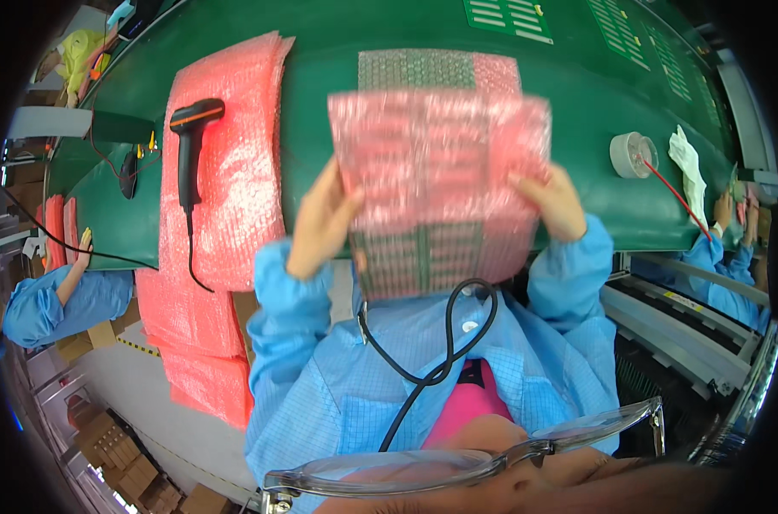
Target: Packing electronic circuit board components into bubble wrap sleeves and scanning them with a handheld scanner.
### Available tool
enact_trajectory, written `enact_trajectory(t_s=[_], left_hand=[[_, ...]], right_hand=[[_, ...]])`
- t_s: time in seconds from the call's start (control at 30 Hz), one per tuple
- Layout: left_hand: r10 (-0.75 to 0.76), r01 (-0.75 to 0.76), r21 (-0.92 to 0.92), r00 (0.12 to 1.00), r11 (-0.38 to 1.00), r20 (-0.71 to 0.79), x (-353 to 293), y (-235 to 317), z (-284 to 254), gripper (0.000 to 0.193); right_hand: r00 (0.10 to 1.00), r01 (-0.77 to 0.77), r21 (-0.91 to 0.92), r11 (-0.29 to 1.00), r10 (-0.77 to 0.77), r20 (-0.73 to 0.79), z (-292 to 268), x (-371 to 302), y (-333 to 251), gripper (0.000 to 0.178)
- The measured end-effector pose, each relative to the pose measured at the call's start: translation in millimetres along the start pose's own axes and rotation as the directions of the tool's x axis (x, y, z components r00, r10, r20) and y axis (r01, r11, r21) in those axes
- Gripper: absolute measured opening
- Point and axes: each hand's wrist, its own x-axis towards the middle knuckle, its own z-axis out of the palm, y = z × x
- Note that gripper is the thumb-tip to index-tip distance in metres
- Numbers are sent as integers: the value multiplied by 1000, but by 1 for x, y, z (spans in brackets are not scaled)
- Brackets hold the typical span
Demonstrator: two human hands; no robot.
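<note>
A pink bubble-wrap bag (427, 154) is held up in front of my body, slightly blurred by motion. My left hand (323, 221) grips its left edge and my right hand (556, 201) grips the right edge, with the thumb on the front. Through the bag's lower part shows a green slotted panel (423, 248), like a circuit board; whether it lies inside or behind the wrap I cannot tell. Beyond the bag, another bubble-wrap piece (414, 70) lies on the green table mat (316, 86), partly covered.
Left of me, a black barcode scanner (192, 150) rests on stacked pink bubble-wrap bags (243, 171) overhanging the table edge. At the right stand a round clear container (630, 154) with a red stick and a white cloth (687, 171). Green boards (510, 17) lie at the far side. Co-workers' arms (68, 291) show at both sides.
</note>
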Motion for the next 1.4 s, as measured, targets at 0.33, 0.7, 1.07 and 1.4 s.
enact_trajectory(t_s=[0.33, 0.7, 1.07, 1.4], left_hand=[[142, -51, 367, 964, 929, -226, 107, -41, -18, 42], [262, -63, 577, 927, 814, -269, 106, -44, -9, 45], [318, -61, 660, 907, 749, -277, 102, -41, -5, 40], [370, -74, 722, 892, 688, -260, 100, -36, 3, 35]], right_hand=[[974, 195, 90, 977, -182, -131, -23, 104, 12, 34], [974, 147, 40, 988, -138, -178, -25, 105, 6, 35], [968, 186, 39, 982, -176, -181, -20, 106, 5, 34], [972, 160, 38, 986, -151, -178, -19, 96, 4, 34]])
